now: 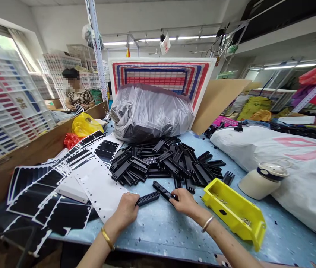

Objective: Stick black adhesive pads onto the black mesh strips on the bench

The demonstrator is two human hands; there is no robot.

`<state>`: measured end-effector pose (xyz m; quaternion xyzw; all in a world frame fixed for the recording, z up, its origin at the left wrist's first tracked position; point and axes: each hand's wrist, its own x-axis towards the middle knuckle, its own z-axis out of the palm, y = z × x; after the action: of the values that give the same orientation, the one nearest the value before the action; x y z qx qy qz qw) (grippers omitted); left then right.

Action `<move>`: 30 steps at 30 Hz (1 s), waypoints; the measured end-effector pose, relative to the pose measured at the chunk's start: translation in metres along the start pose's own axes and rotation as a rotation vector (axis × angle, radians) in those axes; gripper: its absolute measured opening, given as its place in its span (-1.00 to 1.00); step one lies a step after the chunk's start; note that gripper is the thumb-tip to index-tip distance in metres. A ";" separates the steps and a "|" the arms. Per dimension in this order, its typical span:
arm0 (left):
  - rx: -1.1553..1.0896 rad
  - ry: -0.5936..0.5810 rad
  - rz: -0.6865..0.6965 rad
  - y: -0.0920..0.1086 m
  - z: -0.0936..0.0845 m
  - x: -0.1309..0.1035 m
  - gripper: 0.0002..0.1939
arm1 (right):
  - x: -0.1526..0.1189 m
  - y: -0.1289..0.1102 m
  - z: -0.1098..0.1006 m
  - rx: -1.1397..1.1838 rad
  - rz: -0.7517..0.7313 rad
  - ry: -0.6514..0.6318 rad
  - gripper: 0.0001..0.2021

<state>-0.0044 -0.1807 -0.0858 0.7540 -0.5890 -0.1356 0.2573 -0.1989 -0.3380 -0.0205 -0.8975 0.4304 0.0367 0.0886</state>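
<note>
Close to the table's front edge, my left hand (127,207) is closed on one end of a black perforated plastic strip (148,198), which points right. My right hand (184,201) grips the lower end of another black plastic strip (162,190) that slants up to the left. The free ends of the two strips lie near each other, apart. Just beyond them spreads a loose heap of black plastic strips (180,163), some with a pronged end. A yellow bin (234,212) with a few small shiny metal pieces stands right of my right hand.
Sheets with black stickers (39,190) lie in layers at the left beside a white sheet (102,186). A cream bottle (261,182) and a large white sack (294,160) stand right. Behind the heap, a grey plastic bag (152,111) bulges from a tipped crate (162,65). A person (76,93) sits far left.
</note>
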 end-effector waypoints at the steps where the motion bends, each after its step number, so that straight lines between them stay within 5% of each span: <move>1: -0.005 0.007 0.001 0.000 0.001 0.000 -0.74 | 0.000 0.000 -0.001 -0.019 -0.011 -0.006 -0.85; 10: -0.198 0.096 -0.103 -0.007 -0.007 -0.001 -0.78 | -0.035 0.023 -0.011 -0.151 -0.020 -0.039 -0.83; 14: -0.666 -0.125 -0.143 -0.004 -0.011 -0.006 -0.67 | -0.048 0.027 -0.014 -0.147 -0.025 -0.048 -0.83; 16: -0.618 -0.210 -0.148 0.002 -0.010 -0.007 -0.68 | -0.047 0.024 -0.016 -0.145 -0.027 -0.044 -0.83; 20: -0.334 -0.103 -0.115 0.019 -0.003 -0.004 -0.73 | -0.038 0.009 -0.014 -0.138 -0.081 -0.050 -0.81; 26: -0.348 -0.073 -0.208 0.025 0.001 0.001 -0.74 | -0.041 -0.020 -0.006 -0.106 -0.254 -0.083 -0.79; 30: -0.471 -0.130 -0.285 0.022 0.001 0.003 -0.74 | -0.047 -0.027 -0.002 -0.091 -0.244 -0.052 -0.38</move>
<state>-0.0218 -0.1876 -0.0742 0.7384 -0.4446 -0.3514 0.3655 -0.2073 -0.2853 -0.0079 -0.9451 0.3134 0.0685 0.0629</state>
